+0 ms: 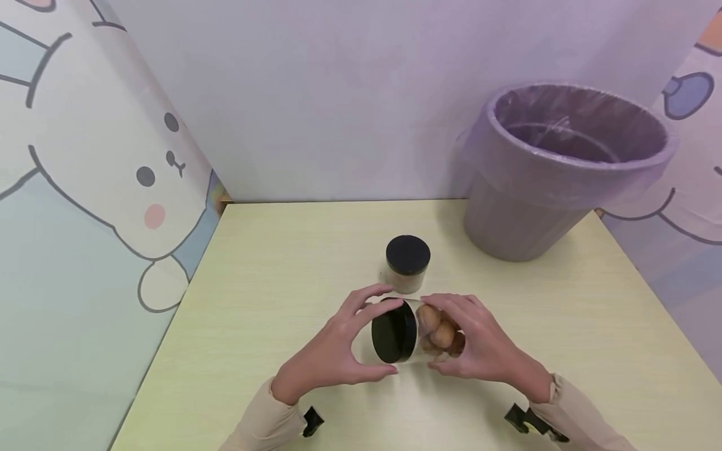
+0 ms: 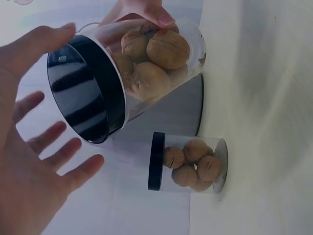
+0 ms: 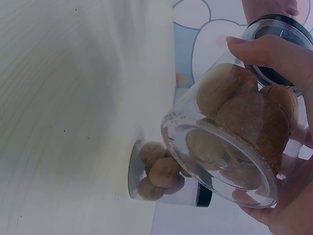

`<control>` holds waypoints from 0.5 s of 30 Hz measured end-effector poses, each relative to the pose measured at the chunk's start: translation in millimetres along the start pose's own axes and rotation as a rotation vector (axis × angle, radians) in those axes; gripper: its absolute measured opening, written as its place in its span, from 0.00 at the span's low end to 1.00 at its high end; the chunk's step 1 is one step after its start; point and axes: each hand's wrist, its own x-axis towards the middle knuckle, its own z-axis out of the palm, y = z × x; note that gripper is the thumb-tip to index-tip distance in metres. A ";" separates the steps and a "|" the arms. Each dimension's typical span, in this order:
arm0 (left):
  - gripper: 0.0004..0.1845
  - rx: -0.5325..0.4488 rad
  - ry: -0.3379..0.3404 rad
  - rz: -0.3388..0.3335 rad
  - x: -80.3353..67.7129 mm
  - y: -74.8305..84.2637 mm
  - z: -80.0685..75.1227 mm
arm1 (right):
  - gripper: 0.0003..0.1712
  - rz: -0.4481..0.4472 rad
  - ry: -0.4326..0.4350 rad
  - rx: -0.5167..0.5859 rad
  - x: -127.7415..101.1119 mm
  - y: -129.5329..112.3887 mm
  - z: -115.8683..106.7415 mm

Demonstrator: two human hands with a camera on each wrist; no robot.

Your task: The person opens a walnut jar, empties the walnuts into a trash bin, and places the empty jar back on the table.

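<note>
Legible text — none.
No words, numbers or brands can be read on the held jar (image 2: 152, 66), the upright jar (image 2: 190, 164), the bin (image 1: 510, 225) or the cartoon walls (image 1: 101, 144).

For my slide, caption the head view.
Right hand grips a clear cylindrical jar of round brown nuts; left hand spans its black lid.

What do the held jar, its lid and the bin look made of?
Held jar: smooth, clear plastic or glass; walnuts show through. Lid: glossy black, likely plastic, given its bright reflections. Bin: probably matte plastic; its lower wall shades softly, without glare.
</note>
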 end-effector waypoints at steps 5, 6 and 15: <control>0.46 0.024 -0.045 0.138 -0.4 0.1 -3.4 | 0.56 -0.020 0.023 -0.003 0.1 0.2 0.4; 0.46 0.033 -0.051 0.160 -0.2 0.5 -3.7 | 0.56 -0.019 0.022 -0.001 0.1 0.1 0.3; 0.44 0.076 -0.057 0.240 2.8 2.1 -1.9 | 0.57 -0.050 0.056 0.007 0.2 0.9 2.1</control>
